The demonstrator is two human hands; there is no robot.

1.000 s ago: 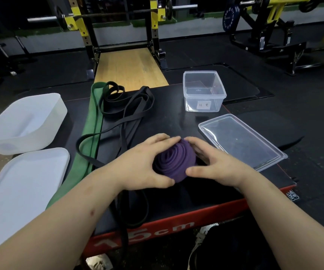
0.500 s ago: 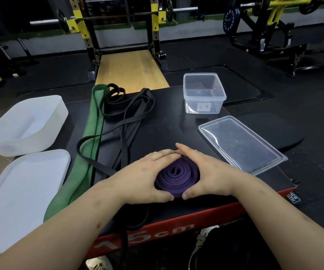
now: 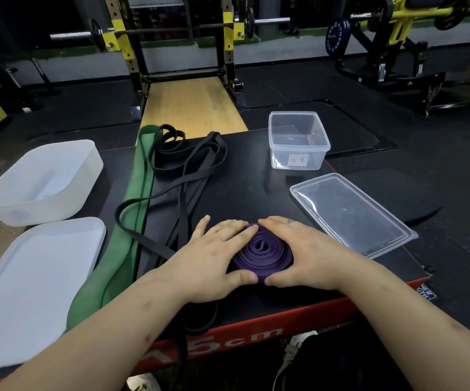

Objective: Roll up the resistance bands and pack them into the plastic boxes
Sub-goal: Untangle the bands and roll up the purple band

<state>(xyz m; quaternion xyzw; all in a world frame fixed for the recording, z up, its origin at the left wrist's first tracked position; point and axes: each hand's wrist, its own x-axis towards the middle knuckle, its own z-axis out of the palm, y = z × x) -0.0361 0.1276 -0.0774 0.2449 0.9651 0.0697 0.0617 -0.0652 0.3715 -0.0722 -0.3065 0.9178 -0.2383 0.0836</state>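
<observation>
Purple band coil [image 3: 262,253] is cupped between left hand [image 3: 214,259] and right hand [image 3: 305,256], fingers [image 3: 236,231] curled round it, near front edge of plyo box [image 3: 245,190]; clear lid [image 3: 349,213] just beside.

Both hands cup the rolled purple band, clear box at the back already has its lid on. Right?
No. The clear box is open; its lid lies flat on the platform nearer the person, as the head view shows. The left hand and right hand do cup the purple band.
</observation>
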